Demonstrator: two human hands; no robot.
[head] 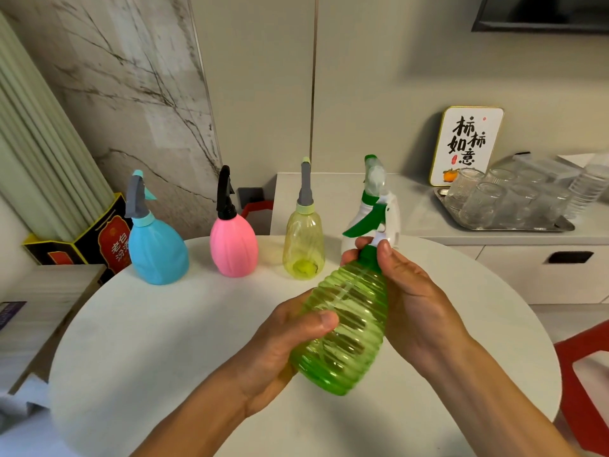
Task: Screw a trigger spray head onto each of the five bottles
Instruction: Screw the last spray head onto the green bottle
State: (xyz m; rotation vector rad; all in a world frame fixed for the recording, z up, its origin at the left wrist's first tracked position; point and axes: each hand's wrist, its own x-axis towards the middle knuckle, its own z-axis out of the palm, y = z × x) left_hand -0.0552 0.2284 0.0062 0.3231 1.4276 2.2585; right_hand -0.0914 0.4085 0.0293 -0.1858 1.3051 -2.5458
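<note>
White and round, the table (171, 351) stands in front of a marble-look wall, with a counter to the right carrying a tray of glasses (504, 201) and a small framed sign (466, 145).

Along the far edge of the table three bottles stand upright in a row, well apart from one another: a blue bottle (157, 255), a pink bottle (233, 247) and a yellow bottle (304, 247). Each already wears its trigger head, so those three look finished. Just behind the person's fingers I can make out a white bottle (392, 222), mostly hidden. Whether it has its own head I can't tell from where I stand.

The one being worked on is the green ribbed bottle (346, 328), held tilted above the table with its neck pointing away. The left hand (280, 347) is wrapped firmly around the bottle's lower body, thumb pressed across the ribs. The right hand (405, 291) is closed on the neck, thumb and fingertips pinching the green collar of the spray head (369, 212), which sits on the bottle.

By my reckoning this is the fourth or fifth bottle, with the head seated and being tightened; at most one remains.
</note>
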